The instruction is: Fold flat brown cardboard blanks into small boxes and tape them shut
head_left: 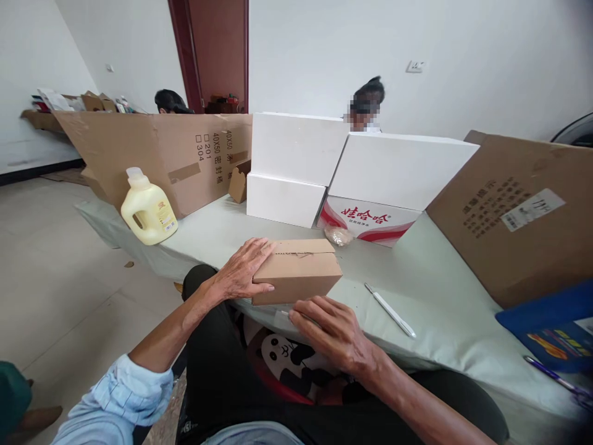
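A small brown cardboard box [301, 269] lies on the cloth-covered table near its front edge, with a torn, perforated line along its top. My left hand [245, 269] grips its left end, fingers over the top and thumb against the front side. Just below the box's front edge, my right hand [331, 330] is closed in a pinch. At its fingertips a small clear strip [283, 313] shows faintly, perhaps tape. To the right of that hand lies a slim white pen-like tool [390, 310]. Behind the box sits a clear, crumpled-looking plastic bundle [338, 235].
White boxes [296, 148] are stacked at the back, one over a red-and-white printed carton [370, 221]. Large cardboard pieces [185, 167] flank the table. A yellow jug [149, 210] stands left; a blue package [551, 327] and purple pen [549, 372] lie right. Two people sit beyond.
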The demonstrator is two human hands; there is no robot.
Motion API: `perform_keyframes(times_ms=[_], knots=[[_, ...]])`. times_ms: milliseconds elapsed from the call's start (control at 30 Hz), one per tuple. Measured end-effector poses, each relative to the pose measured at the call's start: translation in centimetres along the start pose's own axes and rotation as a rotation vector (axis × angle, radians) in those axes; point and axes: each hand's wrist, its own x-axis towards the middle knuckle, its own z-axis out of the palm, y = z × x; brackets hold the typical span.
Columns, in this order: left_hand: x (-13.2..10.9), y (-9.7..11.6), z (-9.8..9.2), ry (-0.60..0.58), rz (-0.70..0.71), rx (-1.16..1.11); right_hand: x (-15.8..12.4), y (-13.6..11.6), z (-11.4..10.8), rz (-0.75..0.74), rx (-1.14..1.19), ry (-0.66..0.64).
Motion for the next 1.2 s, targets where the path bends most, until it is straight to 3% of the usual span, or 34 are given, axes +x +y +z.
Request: perform_keyframes(times_ms=[100, 267, 567, 867, 1000, 1200], knots=[[-0.1, -0.2, 0.3, 0.061, -0.03, -0.113, -0.1, -0.2, -0.7, 0.164, 0.139, 0.089], [-0.9, -0.7, 1.2, 0.148, -0.071, -0.305, 0.6, 2.0, -0.5, 0.384, 0.361, 0.178], [-1.2, -0.2, 0.3, 0.145, -0.098, -0.396, 3.8, 4.8, 2.0, 0.497, 0.518, 0.161], [-1.2, 0.1, -0.4, 0.212, -0.135, -0.525, 6.6, 6.1, 2.4, 0.499, 0.58, 0.063], [-0.9, 0.8, -1.2, 0.354, -0.189, -0.45, 6.1, 6.5, 3.1, 0.562, 0.677, 0.153], [-0.4, 2.3, -1.7, 0.387, -0.225, -0.325, 5.4, 7.1, 4.1, 0.731, 0.748, 0.321]])
